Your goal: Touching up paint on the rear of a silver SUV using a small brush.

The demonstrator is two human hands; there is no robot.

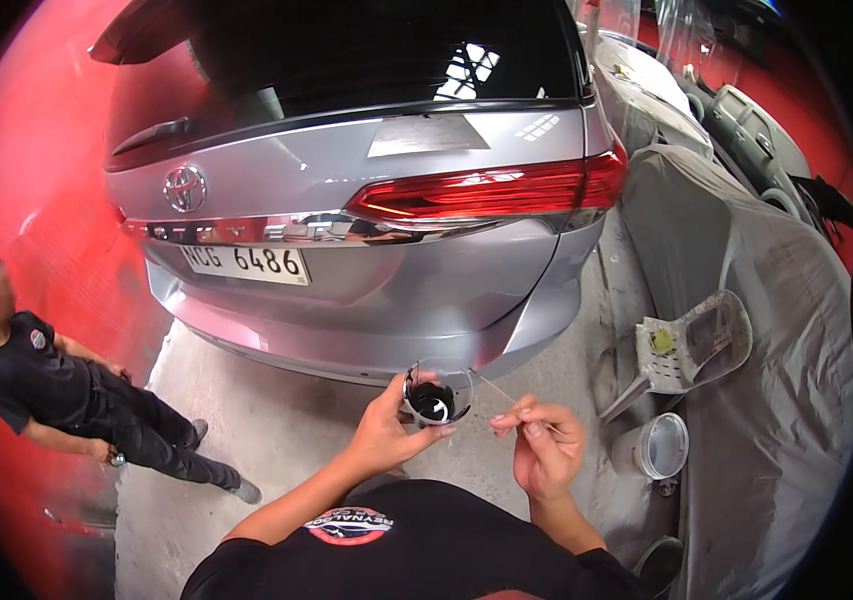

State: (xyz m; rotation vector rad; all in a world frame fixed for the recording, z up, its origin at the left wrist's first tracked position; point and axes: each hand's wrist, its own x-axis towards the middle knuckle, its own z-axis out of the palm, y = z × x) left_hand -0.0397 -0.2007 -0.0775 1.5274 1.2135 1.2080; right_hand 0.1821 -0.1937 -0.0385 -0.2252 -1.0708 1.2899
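Observation:
My left hand (391,430) is closed round a clear plastic cup (438,398) with glossy black liquid in it. My right hand (546,450) pinches a thin stick (488,385) that slants up toward the cup's right side; whether it touches the cup I cannot tell. Both hands are low, before the rear bumper (366,315) of a silver car, whose red tail light (476,190) and dark rear window (326,60) are above them.
A person (36,380) in black stands at left beside a red wall (26,180). At right are a stained plastic chair (716,330), a bucket (661,445) and grey covers (766,420). Loose car panels (756,135) lean farther back. The floor (196,400) is concrete.

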